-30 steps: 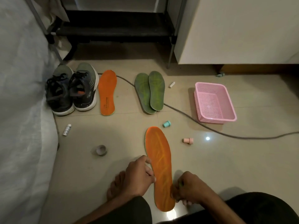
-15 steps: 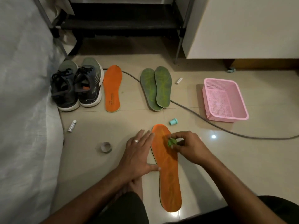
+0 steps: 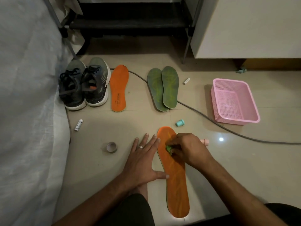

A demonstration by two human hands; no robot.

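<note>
An orange insole (image 3: 176, 181) lies lengthwise on the tiled floor in front of me. My left hand (image 3: 143, 159) lies flat with fingers spread on the floor along the insole's left edge, thumb touching that edge. My right hand (image 3: 189, 149) pinches a small green object (image 3: 168, 148) and holds it against the insole's upper part. Farther back lie a second orange insole (image 3: 118, 88), a pair of green insoles (image 3: 162, 88) and a pair of dark sneakers (image 3: 84, 85).
A pink mesh basket (image 3: 234, 101) stands at the right. A grey cable (image 3: 211, 121) crosses the floor. A teal cap (image 3: 180, 123), a pink cap (image 3: 205, 141), a tape roll (image 3: 111, 147) and two white tubes (image 3: 78, 125) lie around. White bedding (image 3: 27, 95) fills the left.
My right hand came up from the insole's lower right edge to its upper part, now pinching the green object. My left hand opened flat beside the insole.
</note>
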